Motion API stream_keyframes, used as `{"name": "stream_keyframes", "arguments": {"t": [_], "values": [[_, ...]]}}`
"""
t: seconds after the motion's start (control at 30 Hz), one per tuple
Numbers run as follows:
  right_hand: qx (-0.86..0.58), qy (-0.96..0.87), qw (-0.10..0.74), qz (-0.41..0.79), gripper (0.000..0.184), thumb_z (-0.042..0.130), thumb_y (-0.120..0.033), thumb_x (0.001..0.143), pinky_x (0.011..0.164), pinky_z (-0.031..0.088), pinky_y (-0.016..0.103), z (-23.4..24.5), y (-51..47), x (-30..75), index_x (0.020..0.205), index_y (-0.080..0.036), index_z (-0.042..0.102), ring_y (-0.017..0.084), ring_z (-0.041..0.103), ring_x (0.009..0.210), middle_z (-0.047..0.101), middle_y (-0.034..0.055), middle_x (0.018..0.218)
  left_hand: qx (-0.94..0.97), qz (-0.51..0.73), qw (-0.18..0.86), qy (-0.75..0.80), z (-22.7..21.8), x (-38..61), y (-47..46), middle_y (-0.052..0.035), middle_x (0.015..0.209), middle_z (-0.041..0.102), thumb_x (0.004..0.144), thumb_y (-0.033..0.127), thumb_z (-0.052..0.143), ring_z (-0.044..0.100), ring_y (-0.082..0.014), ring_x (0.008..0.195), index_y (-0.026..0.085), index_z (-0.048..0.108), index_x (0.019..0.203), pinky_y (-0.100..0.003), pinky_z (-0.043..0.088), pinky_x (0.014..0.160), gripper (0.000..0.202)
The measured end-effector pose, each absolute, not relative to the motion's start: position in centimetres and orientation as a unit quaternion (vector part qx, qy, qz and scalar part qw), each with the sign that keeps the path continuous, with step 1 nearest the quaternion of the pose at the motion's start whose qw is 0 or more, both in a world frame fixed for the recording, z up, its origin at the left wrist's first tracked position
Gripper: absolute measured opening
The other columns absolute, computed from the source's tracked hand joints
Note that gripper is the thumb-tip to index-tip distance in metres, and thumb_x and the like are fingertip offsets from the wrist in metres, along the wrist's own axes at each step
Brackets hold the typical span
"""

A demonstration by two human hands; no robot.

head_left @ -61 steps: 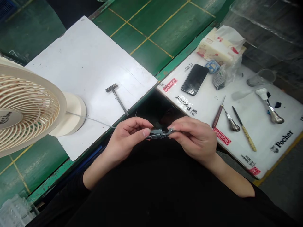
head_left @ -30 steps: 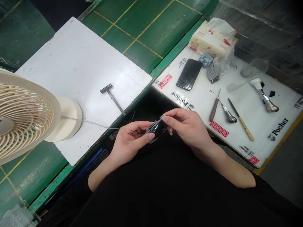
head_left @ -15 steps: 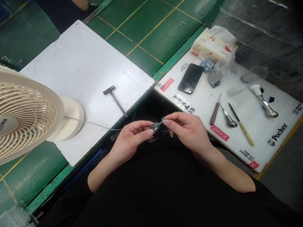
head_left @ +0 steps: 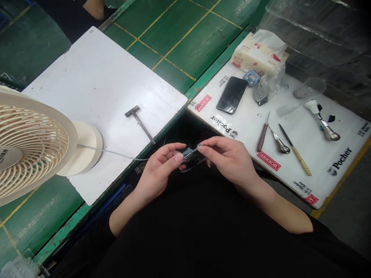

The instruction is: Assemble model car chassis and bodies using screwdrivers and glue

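Between my hands, above my lap, is a small dark grey-green part [head_left: 189, 153] with shiny, partly clear areas; its exact kind is not plain. My left hand [head_left: 159, 166] holds its left side between thumb and fingers. The thumb and forefinger of my right hand [head_left: 228, 156] pinch the part's right end, where a tiny pale bit shows at the fingertips. Both hands are closed, and their fingers cover much of the part. On the white board to the left, a T-shaped metal tool [head_left: 140, 122] lies closest to my left hand.
A cream fan [head_left: 87, 148] stands at left, its cord [head_left: 124, 155] running toward my left hand. On the right-hand board [head_left: 246, 131] lie a phone [head_left: 232, 95], an awl [head_left: 263, 136], a file with a yellow handle [head_left: 300, 156] and a tissue pack [head_left: 255, 54]. Another person's arm [head_left: 95, 7] shows at top left.
My left thumb and fingers have shifted slightly left along the part, so more of it shows. My right hand keeps its pinch. The whole view has shifted slightly.
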State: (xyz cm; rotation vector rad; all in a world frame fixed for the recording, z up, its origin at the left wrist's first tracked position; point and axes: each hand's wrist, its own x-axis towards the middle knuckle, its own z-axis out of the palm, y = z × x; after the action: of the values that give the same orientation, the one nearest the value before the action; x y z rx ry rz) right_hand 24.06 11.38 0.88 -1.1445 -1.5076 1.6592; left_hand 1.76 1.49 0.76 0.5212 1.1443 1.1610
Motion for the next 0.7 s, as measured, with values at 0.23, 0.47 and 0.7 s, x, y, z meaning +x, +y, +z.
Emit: {"name": "stream_keyframes", "arguments": {"t": [0.23,0.47,0.7], "values": [[-0.401,-0.572,0.295,0.652,0.025,0.099,-0.046,0.096,0.058,0.053,0.025,1.05,11.36,24.09,0.103,-0.024,0.091,0.012,0.068,0.059,0.081,-0.0012,0.08,0.167,0.484,0.681,0.524,1.04,1.87,2.39,-0.0037,0.091,0.084,0.088,0.036,0.105,0.075,-0.0157,0.079,0.019,0.089,0.114,-0.027,0.064,0.076,0.035],[-0.417,-0.555,0.301,0.654,0.025,0.101,-0.046,0.095,0.059,0.054,0.026,0.92,11.39,24.21,0.102,-0.025,0.092,0.013,0.068,0.058,0.078,-0.0021,0.073,0.18,0.491,0.664,0.534,1.51,2.22,2.35,-0.004,0.091,0.085,0.095,0.038,0.098,0.075,-0.0147,0.078,0.018,0.09,0.111,-0.026,0.065,0.077,0.027],[-0.417,-0.553,0.294,0.659,0.026,0.101,-0.048,0.094,0.059,0.054,0.027,0.97,11.44,24.34,0.102,-0.025,0.092,0.014,0.068,0.059,0.079,-0.0013,0.077,0.177,0.488,0.675,0.524,1.47,2.29,2.38,-0.0039,0.093,0.085,0.091,0.035,0.103,0.076,-0.0142,0.08,0.019,0.09,0.111,-0.024,0.065,0.078,0.029]]}}
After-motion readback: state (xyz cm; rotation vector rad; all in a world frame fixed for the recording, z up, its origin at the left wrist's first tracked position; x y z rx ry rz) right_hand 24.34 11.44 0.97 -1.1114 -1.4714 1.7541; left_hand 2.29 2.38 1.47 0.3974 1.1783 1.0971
